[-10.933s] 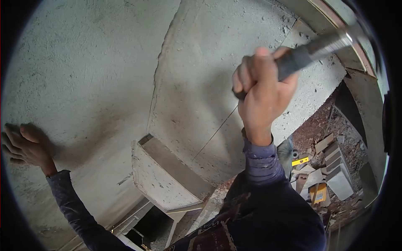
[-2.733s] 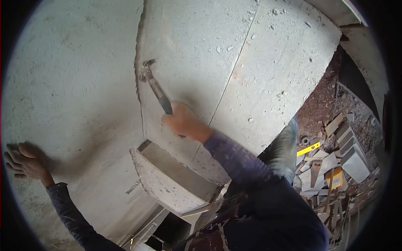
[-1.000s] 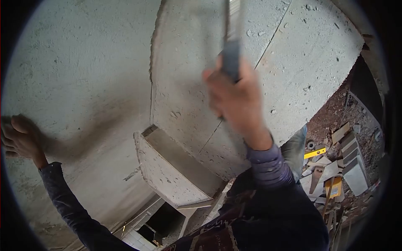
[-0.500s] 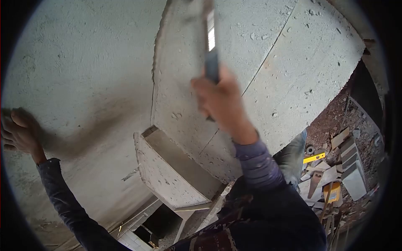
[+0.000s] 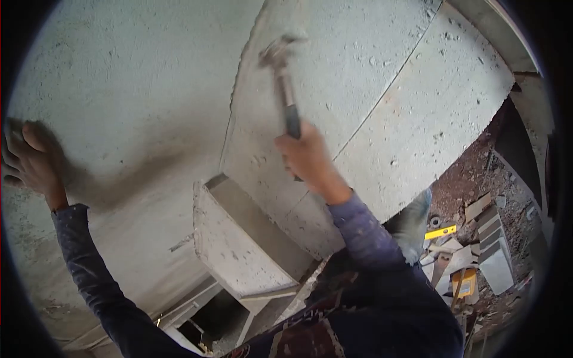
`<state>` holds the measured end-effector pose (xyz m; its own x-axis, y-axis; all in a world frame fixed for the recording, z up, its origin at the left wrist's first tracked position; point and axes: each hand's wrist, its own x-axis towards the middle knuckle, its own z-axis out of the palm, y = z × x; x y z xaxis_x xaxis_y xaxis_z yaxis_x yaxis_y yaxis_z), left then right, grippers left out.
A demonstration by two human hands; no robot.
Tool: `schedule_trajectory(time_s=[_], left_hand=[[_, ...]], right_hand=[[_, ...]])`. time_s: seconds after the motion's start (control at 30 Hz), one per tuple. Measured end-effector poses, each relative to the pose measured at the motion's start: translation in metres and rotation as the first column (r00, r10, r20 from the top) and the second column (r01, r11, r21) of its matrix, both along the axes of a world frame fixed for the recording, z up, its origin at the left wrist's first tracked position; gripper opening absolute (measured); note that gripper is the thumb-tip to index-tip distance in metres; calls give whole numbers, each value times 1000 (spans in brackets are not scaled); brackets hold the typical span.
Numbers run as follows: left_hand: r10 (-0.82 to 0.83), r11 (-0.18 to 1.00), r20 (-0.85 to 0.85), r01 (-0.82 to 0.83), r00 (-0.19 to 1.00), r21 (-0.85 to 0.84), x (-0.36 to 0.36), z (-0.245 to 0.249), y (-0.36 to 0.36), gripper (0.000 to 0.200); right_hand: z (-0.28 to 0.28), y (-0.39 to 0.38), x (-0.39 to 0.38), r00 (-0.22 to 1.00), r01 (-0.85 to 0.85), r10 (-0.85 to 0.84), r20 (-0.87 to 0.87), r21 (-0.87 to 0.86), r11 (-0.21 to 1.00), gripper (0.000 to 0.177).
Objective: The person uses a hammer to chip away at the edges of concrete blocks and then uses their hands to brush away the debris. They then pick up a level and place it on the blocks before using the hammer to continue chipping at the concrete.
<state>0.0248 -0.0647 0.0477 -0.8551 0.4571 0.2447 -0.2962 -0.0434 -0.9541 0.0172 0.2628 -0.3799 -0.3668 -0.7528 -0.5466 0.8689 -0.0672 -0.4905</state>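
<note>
My right hand [image 5: 307, 156] is wrapped round the dark grip of a claw hammer [image 5: 286, 89]. The hammer's metal head is slightly blurred and overlaps the pitted concrete slab [image 5: 382, 131] near its rough left edge. A thin straight line runs slantwise across that slab. At the far left my left hand [image 5: 31, 158] lies against the plastered wall [image 5: 137, 77], fingers spread, holding nothing. Between the arms, below the hammer, a trough-like concrete recess [image 5: 250, 232] joins the slab.
On the rubble-strewn ground at lower right lie a yellow spirit level [image 5: 440, 232], a yellow tool [image 5: 467, 283], broken pale pieces and a stack of tiles [image 5: 495, 256]. A trouser leg [image 5: 413, 227] shows beside the slab's lower edge. A dark opening [image 5: 221, 316] sits below the recess.
The hammer has dropped lower in view and tilted left, so its head now shows. My right hand has shifted slightly down. My left hand stays on the wall, a little higher in view.
</note>
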Motion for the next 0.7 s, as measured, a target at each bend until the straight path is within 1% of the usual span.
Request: schedule_trajectory(time_s=[0.03,0.07,0.1,0.13,0.17,0.2,0.27,0.3,0.33,0.37,0.4,0.43,0.47,0.5,0.53,0.57,0.6,0.63,0.67,0.7], left_hand=[[11,999,-32,-9,999,52,-6,-4,-3,57],[63,994,-44,-59,997,88,-3,-4,-7,57],[110,989,-59,-103,992,107,1,-3,-13,57],[147,984,-83,-136,986,118,3,-2,-19,57],[179,978,-101,-165,979,131,6,0,-24,57],[205,972,-112,-188,972,140,8,2,-26,58],[234,965,-138,-212,962,155,10,2,-25,59],[239,963,-155,-214,959,163,11,2,-23,60],[240,963,-165,-212,957,167,8,1,-18,61],[224,964,-167,-193,960,182,7,-3,-15,62],[214,966,-176,-181,961,187,0,-9,-4,62],[145,966,-123,-113,982,233,-9,-15,6,65],[93,958,-74,-69,993,279,-7,-21,18,68],[103,956,-55,-83,993,282,-5,-23,26,68],[37,955,-28,-27,999,297,-9,-26,29,68],[-38,951,-14,40,999,307,-14,-29,29,69],[-40,949,0,38,999,313,-14,-30,29,69],[38,951,-19,-30,999,307,-11,-29,28,70],[106,950,-51,-86,993,299,-9,-26,23,70],[134,950,-64,-110,989,292,-4,-15,8,71]], right_hand=[[15,16,-34,969,227,-228,-89,-27,974,18],[44,36,-71,921,356,-349,-172,5,935,17],[48,40,-93,773,594,-602,-200,-107,797,15],[50,40,-118,542,766,-812,-216,-272,583,12],[46,37,-141,326,818,-904,-276,-398,416,9],[45,24,-137,331,816,-904,-273,-399,419,9],[36,-25,-103,157,964,-975,-158,-190,186,7],[-52,-89,-37,-27,976,-545,-838,-140,167,17],[-38,-88,24,647,607,-353,-676,176,775,33],[-61,-98,65,898,-72,170,-407,244,967,35],[-37,-73,59,958,-200,228,-171,165,966,25],[-26,-60,36,961,-180,210,-179,167,969,25],[-20,-42,18,971,-159,171,-166,80,984,21],[-9,-20,8,983,-143,141,-119,-5,990,17],[1,-6,-17,996,3,-7,-88,-41,999,13],[19,15,-48,978,193,-201,-61,-114,975,14],[40,34,-78,910,345,-347,-226,-49,937,16],[48,45,-99,772,559,-582,-255,-164,813,15],[45,45,-117,568,727,-781,-259,-289,623,15],[29,32,-129,566,730,-783,-257,-285,621,15]])
